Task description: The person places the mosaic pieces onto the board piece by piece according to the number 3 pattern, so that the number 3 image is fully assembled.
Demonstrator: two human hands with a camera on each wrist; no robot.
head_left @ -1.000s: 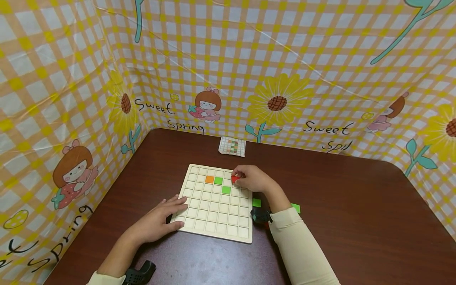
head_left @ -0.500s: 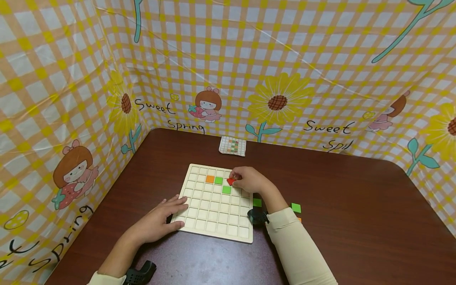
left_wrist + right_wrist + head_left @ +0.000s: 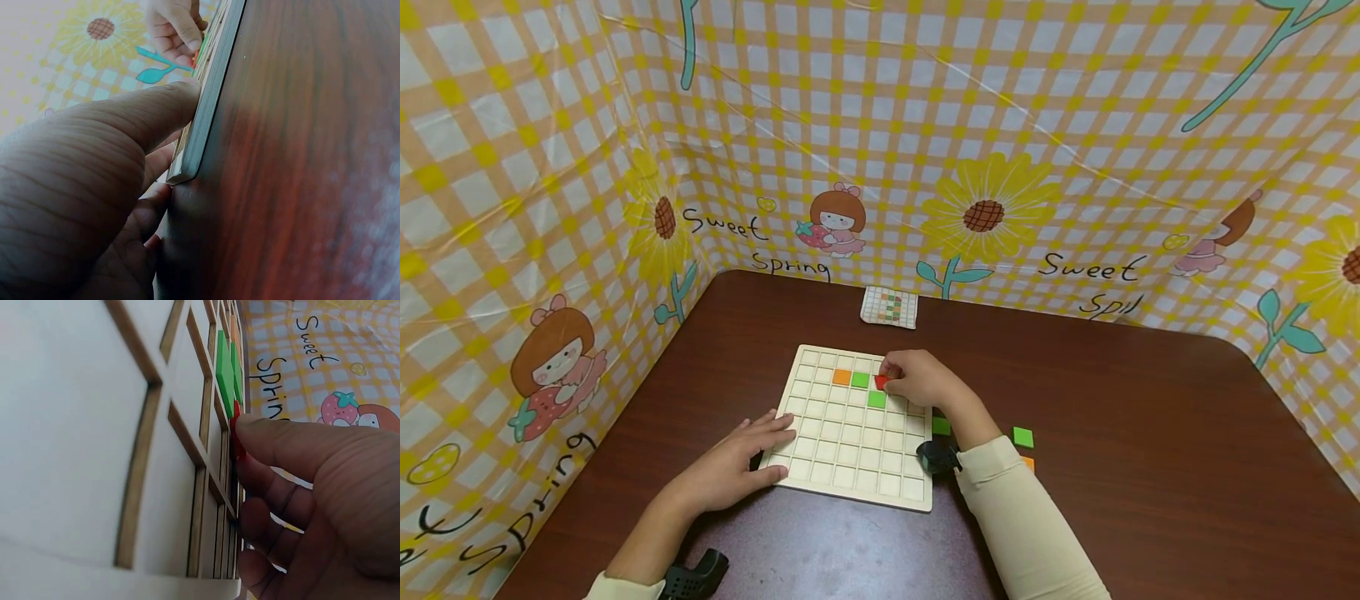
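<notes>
A square wooden grid board [image 3: 850,454] lies on the dark table. My right hand [image 3: 925,379] pinches a red square tile [image 3: 881,382] between thumb and fingers, low over a cell in the upper part of the board. Directly left of that tile lie a green tile [image 3: 860,380] and then an orange tile [image 3: 842,377]; another green tile [image 3: 877,399] sits one row nearer. In the right wrist view the thumb covers part of the red tile [image 3: 237,434]. My left hand [image 3: 730,467] rests on the board's left edge, fingers spread, its thumb at the near corner.
Beyond the board lies a small card [image 3: 889,308] printed with a coloured grid. Right of the board are a loose green tile [image 3: 941,427], another green one [image 3: 1023,437] and an orange tile [image 3: 1028,463] partly behind the right sleeve. Checked cloth [image 3: 880,125] walls the table's back and sides.
My right hand has shifted slightly left with the red tile, which now lies flatter beside the green one. More of the loose orange tile shows past the sleeve. The left hand stays still.
</notes>
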